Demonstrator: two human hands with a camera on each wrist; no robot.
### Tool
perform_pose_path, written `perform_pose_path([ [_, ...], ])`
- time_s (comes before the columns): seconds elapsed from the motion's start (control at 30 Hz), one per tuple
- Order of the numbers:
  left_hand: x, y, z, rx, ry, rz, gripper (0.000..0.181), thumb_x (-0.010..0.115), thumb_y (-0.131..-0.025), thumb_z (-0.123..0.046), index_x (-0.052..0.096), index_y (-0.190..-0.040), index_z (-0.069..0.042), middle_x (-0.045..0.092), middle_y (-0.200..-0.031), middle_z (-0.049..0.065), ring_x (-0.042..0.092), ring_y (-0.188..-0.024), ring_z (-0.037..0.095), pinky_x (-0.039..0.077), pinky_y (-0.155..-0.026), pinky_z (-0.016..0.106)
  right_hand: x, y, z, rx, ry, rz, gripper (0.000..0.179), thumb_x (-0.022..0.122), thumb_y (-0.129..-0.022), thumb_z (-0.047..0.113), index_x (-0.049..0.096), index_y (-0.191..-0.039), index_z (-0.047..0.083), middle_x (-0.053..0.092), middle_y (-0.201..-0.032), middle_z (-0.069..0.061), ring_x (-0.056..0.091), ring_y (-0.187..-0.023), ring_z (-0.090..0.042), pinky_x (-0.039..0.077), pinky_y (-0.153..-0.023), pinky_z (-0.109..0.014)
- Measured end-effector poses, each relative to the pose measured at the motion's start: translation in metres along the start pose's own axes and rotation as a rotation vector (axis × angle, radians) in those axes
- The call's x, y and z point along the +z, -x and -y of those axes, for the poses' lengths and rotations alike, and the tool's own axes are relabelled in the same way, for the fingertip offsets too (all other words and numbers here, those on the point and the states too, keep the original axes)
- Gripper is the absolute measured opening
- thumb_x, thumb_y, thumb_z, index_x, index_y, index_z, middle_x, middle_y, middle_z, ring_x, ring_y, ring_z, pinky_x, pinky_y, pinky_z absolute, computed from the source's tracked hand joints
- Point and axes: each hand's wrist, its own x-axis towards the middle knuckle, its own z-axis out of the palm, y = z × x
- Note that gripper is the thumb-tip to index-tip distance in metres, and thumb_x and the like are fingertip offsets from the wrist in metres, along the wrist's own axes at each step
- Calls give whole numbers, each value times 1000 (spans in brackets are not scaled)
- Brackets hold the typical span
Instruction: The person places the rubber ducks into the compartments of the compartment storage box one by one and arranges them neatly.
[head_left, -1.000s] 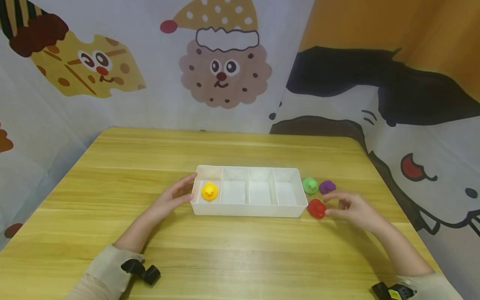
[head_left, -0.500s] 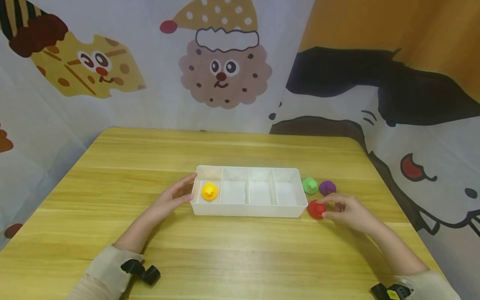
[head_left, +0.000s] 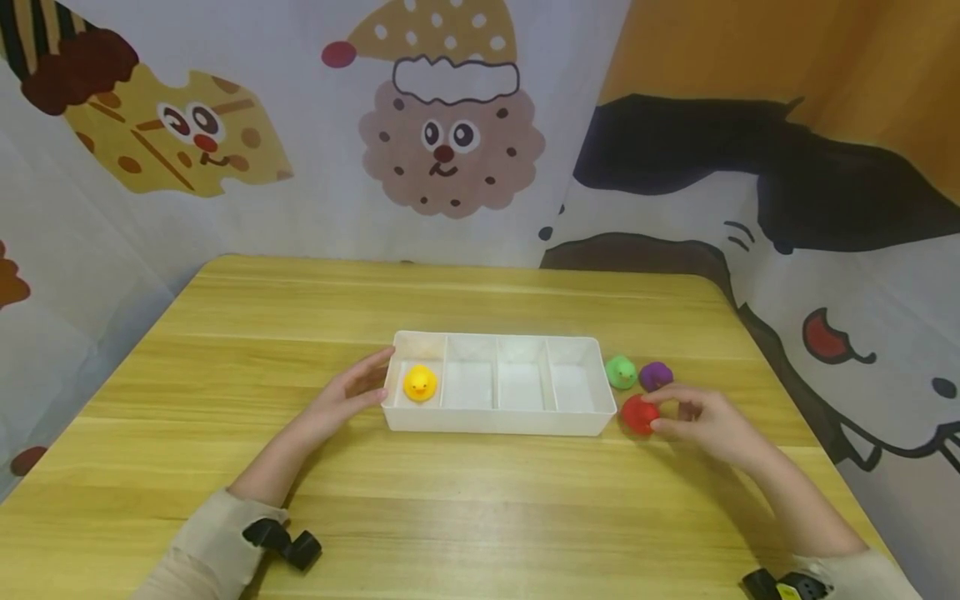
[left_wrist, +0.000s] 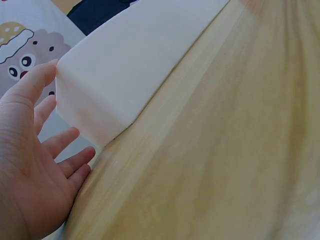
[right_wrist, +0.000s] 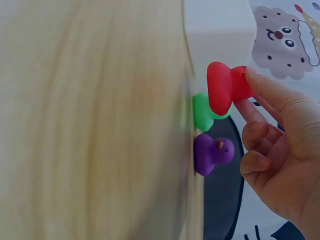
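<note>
Between its thumb and fingers, my right hand (head_left: 705, 418) pinches a red rubber duck (head_left: 639, 415) by the head, just off the right end of a white divided box (head_left: 498, 422). In the right wrist view the red duck (right_wrist: 220, 89) shows raised off the wooden table. Fingertips of my left hand (head_left: 341, 398) touch the left end of the box; in the left wrist view its fingers (left_wrist: 62, 142) are spread and relaxed at the corner. A yellow rubber duck (head_left: 420, 382) sits in the leftmost compartment.
Beyond the red duck, a green rubber duck (head_left: 621, 372) and a purple rubber duck (head_left: 656, 376) stand on the wooden table (head_left: 480, 508), near the box's right end. A printed cloth (head_left: 300, 225) hangs behind the table's far edge.
My right hand has closed on the red duck and lifted it slightly off the table, a little to the right. The left hand, box and other ducks have stayed put.
</note>
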Motion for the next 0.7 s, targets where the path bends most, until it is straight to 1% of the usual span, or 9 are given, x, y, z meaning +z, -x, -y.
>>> perform_pose_path([
  [0.13,0,0,-1,-3,2,0,60,56,-98,-15,30,-151,-18,33,-150,18,38,-130,40,36,-99,58,-4,1,5,-6,31,-32,29,77,-82,20,71,-110,14,54,-72,-2,46,-59,-14,39,-45,-26],
  [0.3,1,0,-1,-5,-1,0,60,56,-98,-15,29,-152,-16,33,-150,19,37,-130,40,36,-99,58,-9,2,12,-9,53,-64,30,77,-82,18,71,-111,13,55,-75,-1,46,-60,-14,38,-44,-26],
  [0.4,1,0,0,-4,-8,-1,60,55,-98,-14,29,-152,-15,32,-150,20,37,-130,41,37,-99,57,-10,2,17,-24,48,-83,32,77,-82,14,70,-113,11,56,-77,0,46,-60,-14,37,-44,-26],
  [0.47,1,0,1,-1,-8,0,60,55,-98,-14,29,-152,-14,32,-150,20,37,-130,42,37,-99,57,-11,3,19,-22,51,-96,33,77,-81,13,70,-114,10,54,-75,1,46,-59,-14,36,-44,-26],
  [0.6,1,0,1,1,-6,0,59,54,-98,-12,29,-152,-15,32,-150,21,37,-130,41,37,-99,58,-13,2,25,-26,60,-115,34,76,-82,11,69,-115,9,54,-75,2,45,-60,-14,36,-44,-26],
  [0.63,1,0,1,2,-5,0,59,54,-98,-11,29,-152,-15,32,-150,21,37,-130,42,37,-99,58,-14,2,27,-25,63,-118,34,76,-82,11,69,-115,9,52,-72,1,45,-60,-14,36,-44,-26],
  [0.7,1,0,-1,0,-5,-3,59,53,-98,-10,29,-152,-16,32,-150,20,37,-130,41,36,-99,59,-15,2,31,-40,60,-130,34,77,-82,10,69,-115,9,53,-73,1,45,-60,-14,35,-44,-26],
])
